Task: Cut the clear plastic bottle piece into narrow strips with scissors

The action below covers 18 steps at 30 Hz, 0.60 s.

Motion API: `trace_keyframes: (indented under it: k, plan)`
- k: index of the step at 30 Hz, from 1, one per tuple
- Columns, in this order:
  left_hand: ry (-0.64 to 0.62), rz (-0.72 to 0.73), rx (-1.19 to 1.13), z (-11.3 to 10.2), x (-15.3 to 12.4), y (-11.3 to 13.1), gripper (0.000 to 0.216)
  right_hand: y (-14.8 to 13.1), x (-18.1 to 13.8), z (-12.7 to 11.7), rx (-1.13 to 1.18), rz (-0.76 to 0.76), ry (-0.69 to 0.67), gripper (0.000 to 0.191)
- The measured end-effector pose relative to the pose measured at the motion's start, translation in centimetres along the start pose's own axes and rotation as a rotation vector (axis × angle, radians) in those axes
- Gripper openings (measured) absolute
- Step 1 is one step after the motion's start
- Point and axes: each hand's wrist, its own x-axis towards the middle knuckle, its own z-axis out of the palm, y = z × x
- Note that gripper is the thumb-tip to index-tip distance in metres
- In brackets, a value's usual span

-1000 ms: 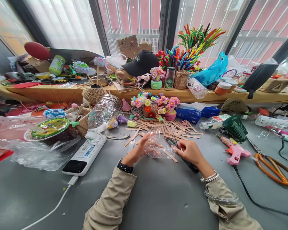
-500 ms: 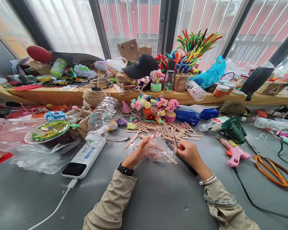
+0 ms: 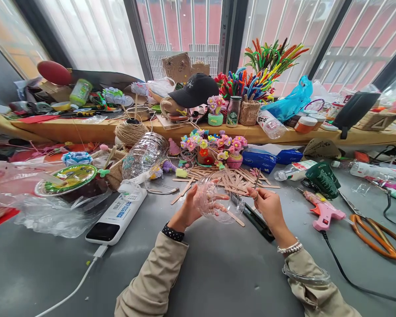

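Observation:
My left hand grips a clear plastic bottle piece, its fingers spread and showing through the see-through wall. Just to the right, my right hand pinches a slim dark pointed tool that sticks upward; its exact kind is hard to make out. The tool's tip stands apart from the plastic. Beneath the right hand lies a long dark green object on the table. One wooden craft stick lies by the bottle piece, and a pile of such sticks spreads out behind it.
On the right lie a pink glue gun with a black cord and orange-handled scissors. A white power bank with a cable lies left, near a round tub in plastic film. Yarn flowers and twine stand behind.
My right hand has moved slightly right, drawing the slim tool away from the bottle piece. The left hand has turned the bottle piece a little, and its fingers now spread wider behind it.

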Motion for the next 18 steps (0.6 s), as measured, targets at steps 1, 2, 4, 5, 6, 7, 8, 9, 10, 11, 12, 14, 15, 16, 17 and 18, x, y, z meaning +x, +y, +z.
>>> trace_keyframes:
  k: [1,2,4,5,6,7,8,9,10,11,12,14,15,16,17,18]
  plan:
    - [-0.018,0.017,-0.008,0.1,-0.1,0.1,0.097,0.0,0.1,0.0,0.059,0.035,-0.022,0.048]
    - [-0.031,0.039,-0.009,0.2,-0.1,0.1,0.098,-0.1,0.1,0.0,0.109,0.058,-0.048,0.049]
    - [-0.034,0.085,0.011,0.5,-0.3,0.2,0.097,-0.3,0.0,0.0,0.179,0.075,-0.099,0.05]
    - [-0.029,0.106,0.027,0.6,-0.3,0.2,0.095,-0.5,0.0,0.0,0.197,0.072,-0.122,0.051]
    - [-0.023,0.121,0.043,0.7,-0.4,0.2,0.094,-0.7,-0.1,0.0,0.204,0.064,-0.139,0.051]
    - [-0.017,0.131,0.058,0.7,-0.4,0.2,0.093,-0.9,-0.3,0.0,0.204,0.054,-0.153,0.05]
    - [-0.008,0.141,0.07,0.8,-0.4,0.2,0.092,-1.0,-0.4,0.0,0.196,0.045,-0.164,0.05]
    - [0.002,0.15,0.077,0.9,-0.4,0.3,0.092,-1.2,-0.5,0.0,0.181,0.037,-0.174,0.05]
    - [0.009,0.16,0.08,0.9,-0.4,0.2,0.092,-1.3,-0.6,0.0,0.164,0.031,-0.183,0.049]
    - [0.016,0.17,0.084,0.9,-0.4,0.2,0.092,-1.4,-0.6,0.0,0.145,0.029,-0.187,0.048]
    - [0.02,0.18,0.091,0.8,-0.4,0.2,0.093,-1.4,-0.7,0.0,0.126,0.026,-0.189,0.047]
    - [0.017,0.187,0.111,0.7,-0.4,0.1,0.095,-1.5,-0.7,0.0,0.096,0.017,-0.18,0.047]
    - [0.012,0.175,0.123,0.5,-0.4,0.0,0.095,-1.6,-0.7,0.1,0.087,0.01,-0.167,0.048]
    - [0.005,0.155,0.133,0.3,-0.4,-0.2,0.096,-1.6,-0.7,0.2,0.083,0.002,-0.148,0.048]
    - [-0.005,0.134,0.139,0.1,-0.4,-0.3,0.097,-1.7,-0.8,0.3,0.081,-0.007,-0.123,0.048]
    - [-0.017,0.113,0.141,0.0,-0.4,-0.5,0.097,-1.7,-0.8,0.4,0.08,-0.016,-0.098,0.047]
